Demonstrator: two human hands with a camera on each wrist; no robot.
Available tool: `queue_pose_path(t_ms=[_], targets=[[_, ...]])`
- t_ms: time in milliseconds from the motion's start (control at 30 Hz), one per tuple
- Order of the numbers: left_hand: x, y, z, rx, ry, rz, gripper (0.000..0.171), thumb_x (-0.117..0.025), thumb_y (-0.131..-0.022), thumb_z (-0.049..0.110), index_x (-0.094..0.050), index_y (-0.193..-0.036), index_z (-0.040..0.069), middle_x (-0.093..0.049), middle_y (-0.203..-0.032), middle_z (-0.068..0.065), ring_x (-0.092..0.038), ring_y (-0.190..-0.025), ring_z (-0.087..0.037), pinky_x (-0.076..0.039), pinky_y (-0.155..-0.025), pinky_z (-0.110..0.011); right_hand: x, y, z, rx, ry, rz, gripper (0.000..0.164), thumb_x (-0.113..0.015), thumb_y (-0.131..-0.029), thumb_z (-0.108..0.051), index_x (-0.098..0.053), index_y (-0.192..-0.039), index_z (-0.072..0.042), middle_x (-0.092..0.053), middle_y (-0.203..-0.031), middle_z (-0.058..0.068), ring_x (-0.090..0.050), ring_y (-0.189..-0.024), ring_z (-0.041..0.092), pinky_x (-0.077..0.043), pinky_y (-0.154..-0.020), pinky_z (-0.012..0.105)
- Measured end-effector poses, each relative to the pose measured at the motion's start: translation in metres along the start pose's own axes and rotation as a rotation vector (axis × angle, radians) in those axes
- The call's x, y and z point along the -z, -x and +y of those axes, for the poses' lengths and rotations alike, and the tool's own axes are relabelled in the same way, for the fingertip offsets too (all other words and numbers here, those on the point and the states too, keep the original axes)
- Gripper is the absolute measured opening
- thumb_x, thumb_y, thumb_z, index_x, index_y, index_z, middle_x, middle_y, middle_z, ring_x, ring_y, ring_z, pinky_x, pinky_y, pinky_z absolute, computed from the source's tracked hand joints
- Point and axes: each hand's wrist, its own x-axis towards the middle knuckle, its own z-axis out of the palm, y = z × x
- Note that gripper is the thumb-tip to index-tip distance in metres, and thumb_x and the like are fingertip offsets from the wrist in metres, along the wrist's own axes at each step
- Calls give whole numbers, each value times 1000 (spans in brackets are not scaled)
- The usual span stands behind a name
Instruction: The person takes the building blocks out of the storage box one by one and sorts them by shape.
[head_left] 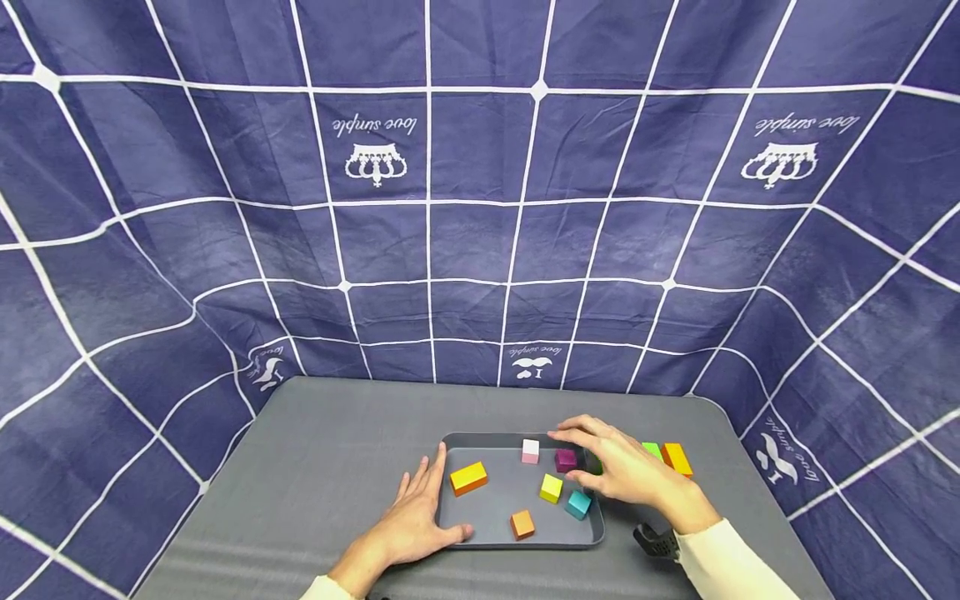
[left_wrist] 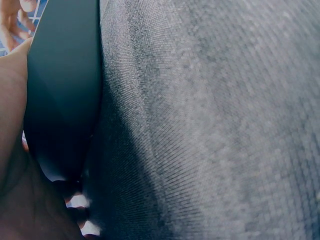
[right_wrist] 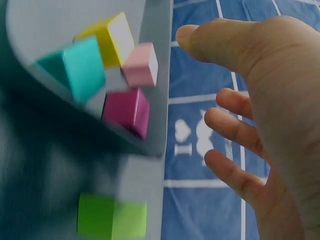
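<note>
A: Hands?
B: Left hand, lower centre: spread against left edge of the tray. Right hand: fingers apart, loosely curved, over its right edge.
A: Axes, contents?
B: Tray lies left-right. Inside: orange cube, teal cube, yellow cube, oblong block slanting up rightward, purple cube, pink cube.
A: Outside?
B: Green block, right.

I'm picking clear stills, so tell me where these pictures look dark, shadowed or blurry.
Head view: evenly bright, with the tray readable but small; left wrist view: dim at lower left, with a dark shadow on the grey table beside the tray; right wrist view: the teal block and green block soft-edged, with shadow beside the tray.
</note>
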Motion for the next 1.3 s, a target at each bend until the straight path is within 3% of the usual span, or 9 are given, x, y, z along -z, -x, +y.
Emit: queue_pose_path(t_ms=[333,533,833,1000,1300], targets=[[-2,0,-1,13,2,1,145,-96,-86,61,-7,-189,11,-26,-194,-20,-22,-183,-47,-13,-146,-77,-12,-41,-31,113,-34,-108,67,-92,-103,-32,-67,-165,-29,-67,-161,-3,-69,-142,19,-62,-119,56],[-3,-2,-4,11,-10,-3,145,-96,-87,63,-6,-189,11,-27,-194,-21,-22,-182,-48,-13,-146,-77,-24,-58,-42,176,-45,-153,66,-90,-105,-29,-66,-166,-30,-67,-160,-2,-74,-128,17,-63,-113,51],[0,-2,-2,18,-16,-17,147,-96,-87,64,-4,-189,11,-27,-193,-23,-21,-183,-48,-12,-146,-76,-45,-83,-56,190,-53,-281,63,-88,-107,-31,-66,-166,-25,-66,-161,-6,-66,-149,16,-61,-123,44],[0,-2,-2,21,-12,-23,149,-95,-88,65,0,-189,10,-27,-193,-25,-20,-183,-48,-11,-146,-77,-57,-98,-64,200,-35,-330,63,-87,-107,-33,-66,-166,-28,-66,-162,-7,-64,-152,15,-59,-127,42],[0,-1,-3,12,-3,-17,149,-96,-88,64,-1,-189,9,-28,-192,-25,-20,-183,-49,-12,-146,-77,-71,-113,-75,275,23,-345,65,-89,-105,-29,-66,-166,-32,-68,-155,-9,-64,-148,10,-56,-129,34]])
